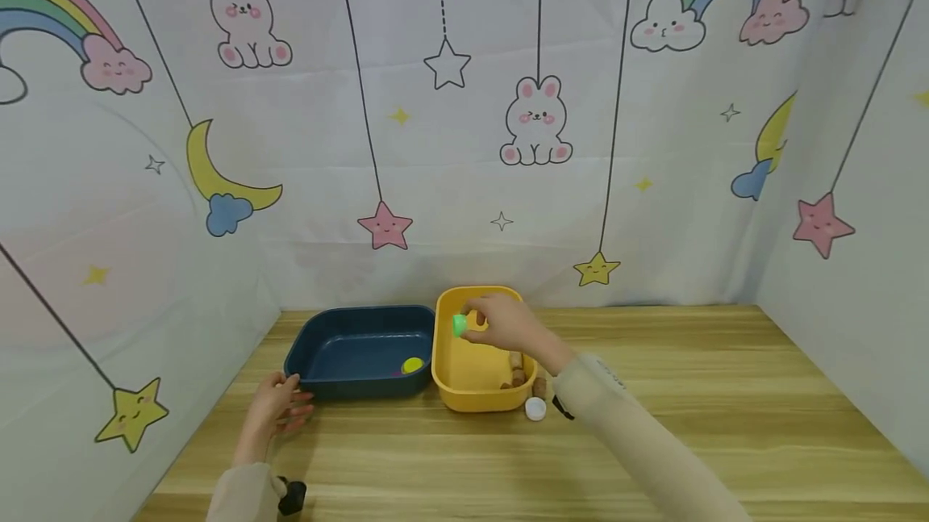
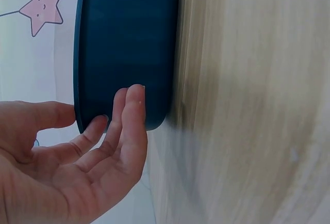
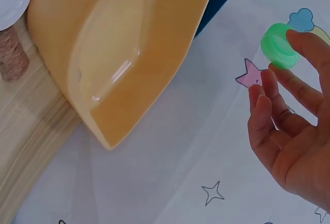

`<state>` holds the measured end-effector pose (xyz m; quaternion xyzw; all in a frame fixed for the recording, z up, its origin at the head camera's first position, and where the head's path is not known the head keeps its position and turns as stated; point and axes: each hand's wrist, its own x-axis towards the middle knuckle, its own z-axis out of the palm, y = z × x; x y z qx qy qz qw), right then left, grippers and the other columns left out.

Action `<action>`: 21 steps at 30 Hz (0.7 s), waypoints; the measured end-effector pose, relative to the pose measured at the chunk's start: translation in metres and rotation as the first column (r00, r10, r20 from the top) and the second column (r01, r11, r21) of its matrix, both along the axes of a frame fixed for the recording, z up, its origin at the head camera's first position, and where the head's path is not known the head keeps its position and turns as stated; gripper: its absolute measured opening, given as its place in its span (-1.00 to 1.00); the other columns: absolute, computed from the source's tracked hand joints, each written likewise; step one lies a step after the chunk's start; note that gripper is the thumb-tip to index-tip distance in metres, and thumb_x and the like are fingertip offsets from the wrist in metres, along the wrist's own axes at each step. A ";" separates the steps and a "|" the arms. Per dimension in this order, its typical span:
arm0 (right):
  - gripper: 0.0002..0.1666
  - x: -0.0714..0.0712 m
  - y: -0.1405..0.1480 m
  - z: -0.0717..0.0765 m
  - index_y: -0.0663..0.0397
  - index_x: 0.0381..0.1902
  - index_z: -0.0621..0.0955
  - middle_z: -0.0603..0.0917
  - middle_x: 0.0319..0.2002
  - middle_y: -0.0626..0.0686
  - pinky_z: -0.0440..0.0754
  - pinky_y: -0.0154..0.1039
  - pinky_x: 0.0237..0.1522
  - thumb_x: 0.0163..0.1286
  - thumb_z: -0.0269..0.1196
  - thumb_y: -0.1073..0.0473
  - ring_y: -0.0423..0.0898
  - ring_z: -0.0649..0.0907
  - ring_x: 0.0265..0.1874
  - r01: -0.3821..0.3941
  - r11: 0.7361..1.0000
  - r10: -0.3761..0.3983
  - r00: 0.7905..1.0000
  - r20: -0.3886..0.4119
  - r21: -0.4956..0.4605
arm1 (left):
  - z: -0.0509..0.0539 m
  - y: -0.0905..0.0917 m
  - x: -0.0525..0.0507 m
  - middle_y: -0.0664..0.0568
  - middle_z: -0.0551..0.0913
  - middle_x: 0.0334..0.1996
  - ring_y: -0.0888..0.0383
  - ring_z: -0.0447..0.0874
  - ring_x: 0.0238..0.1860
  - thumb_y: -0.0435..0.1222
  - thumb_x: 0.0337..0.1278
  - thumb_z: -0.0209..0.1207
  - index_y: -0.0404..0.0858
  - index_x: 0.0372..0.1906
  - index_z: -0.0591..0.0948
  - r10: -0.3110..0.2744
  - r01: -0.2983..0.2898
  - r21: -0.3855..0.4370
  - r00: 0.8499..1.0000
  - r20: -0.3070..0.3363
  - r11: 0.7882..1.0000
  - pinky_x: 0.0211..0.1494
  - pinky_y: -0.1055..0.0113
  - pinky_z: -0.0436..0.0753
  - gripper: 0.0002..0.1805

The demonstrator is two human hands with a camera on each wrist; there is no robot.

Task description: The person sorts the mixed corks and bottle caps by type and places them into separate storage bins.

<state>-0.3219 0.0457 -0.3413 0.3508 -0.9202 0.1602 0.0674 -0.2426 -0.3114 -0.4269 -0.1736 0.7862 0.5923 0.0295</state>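
My right hand [image 1: 504, 322] is raised over the yellow plastic basin [image 1: 464, 399]. Thumb and index finger pinch a small green bottle cap [image 3: 278, 46], its hollow side visible in the right wrist view. At the near left corner of the dark blue basin [image 2: 129, 38], my left hand [image 2: 87, 167] grips the rim, with the thumb at the edge and fingers against the outer wall. Inside the blue basin lies a yellow cap [image 1: 412, 365] beside a small pinkish bit, too small to identify. Several brown cork-like pieces [image 1: 517, 369] lie in the yellow basin's near right corner.
The two basins stand side by side at the back of the wooden table [image 1: 653, 393]. Just right of the yellow one are a white cap [image 1: 535, 408] and another brown cork-like piece [image 1: 539, 387]. A printed cloth backdrop [image 1: 464, 183] encloses the back and sides.
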 end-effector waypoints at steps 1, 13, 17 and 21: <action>-0.64 0.000 -0.004 0.000 -0.05 -0.13 0.55 0.61 -0.37 0.01 0.38 -0.39 -0.53 0.16 0.23 -0.06 -0.21 0.48 -0.50 -0.005 1.000 0.005 1.000 0.004 -0.002 | 0.000 0.000 0.000 -0.04 0.65 -0.42 0.18 0.66 -0.53 -0.21 0.34 -0.28 -0.39 -0.30 0.19 0.003 -0.003 0.000 1.000 0.001 1.000 -0.43 0.22 0.63 -0.72; -0.58 -0.005 -0.050 0.004 -0.06 -0.06 0.53 0.63 -0.29 0.01 0.45 -0.42 -0.47 0.15 0.24 -0.07 -0.19 0.52 -0.41 0.026 1.000 -0.026 0.997 0.069 -0.005 | 0.000 -0.001 -0.001 -0.06 0.65 -0.40 0.18 0.66 -0.52 -0.20 0.35 -0.29 -0.38 -0.31 0.19 0.004 -0.004 0.014 1.000 0.012 1.000 -0.42 0.22 0.63 -0.72; -0.57 -0.008 -0.062 0.003 -0.08 -0.03 0.52 0.63 -0.29 -0.01 0.45 -0.44 -0.48 0.16 0.23 -0.07 -0.19 0.51 -0.41 0.043 0.999 -0.042 0.996 0.075 -0.007 | 0.001 0.000 0.000 -0.04 0.65 -0.41 0.18 0.66 -0.52 -0.21 0.34 -0.29 -0.38 -0.32 0.19 0.008 -0.008 0.012 1.000 0.013 1.000 -0.41 0.22 0.63 -0.73; -0.56 -0.012 -0.073 0.002 -0.10 -0.01 0.52 0.62 -0.31 -0.05 0.44 -0.44 -0.51 0.17 0.22 -0.07 -0.21 0.50 -0.43 0.063 0.998 -0.064 0.997 0.047 0.007 | 0.001 0.001 0.000 -0.05 0.65 -0.40 0.19 0.66 -0.53 -0.20 0.34 -0.28 -0.38 -0.32 0.19 0.008 -0.008 0.003 1.000 0.011 1.000 -0.42 0.22 0.63 -0.73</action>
